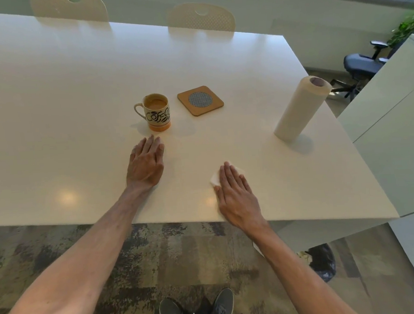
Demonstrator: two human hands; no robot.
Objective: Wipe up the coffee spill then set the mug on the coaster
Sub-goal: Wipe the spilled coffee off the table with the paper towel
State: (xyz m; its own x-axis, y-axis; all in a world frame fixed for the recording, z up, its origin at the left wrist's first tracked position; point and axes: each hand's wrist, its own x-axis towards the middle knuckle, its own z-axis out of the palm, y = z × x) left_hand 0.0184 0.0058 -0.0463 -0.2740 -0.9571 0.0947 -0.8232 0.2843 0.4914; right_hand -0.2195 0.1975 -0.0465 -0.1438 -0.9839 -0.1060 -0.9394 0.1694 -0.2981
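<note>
The mug (157, 112) stands upright on the tabletop (76, 92), part full of milky coffee, handle at 9 o'clock. It is not yet on the coaster (200, 100), which lies just beside it at 2 o'clock, apart from it.

The wiping step looks to be in hand. The right hand (236, 198), at 5 o'clock from the mug and near the front edge, is spread flat with straight fingers pressing a small white towel (215, 178) to the surface. The left hand (146, 164) lies flat and spread at 6 o'clock from the mug, fingertips near its base, holding nothing.

A faint sheen around the mug's base and off at 4 o'clock may be the spill, though against the white top it is hard to tell. If so, the next move calls for sliding the towel up toward it, then lifting the mug level across to the coaster.

A paper roll (300, 108) stands at 3 o'clock. Two pale chairs (201, 17) sit at the far side, an office chair (362, 64) and a plant (408, 25) at 2 o'clock. Below lie mottled carpet (158, 257), a dark bag (322, 263) and grey shoes (171, 312).
</note>
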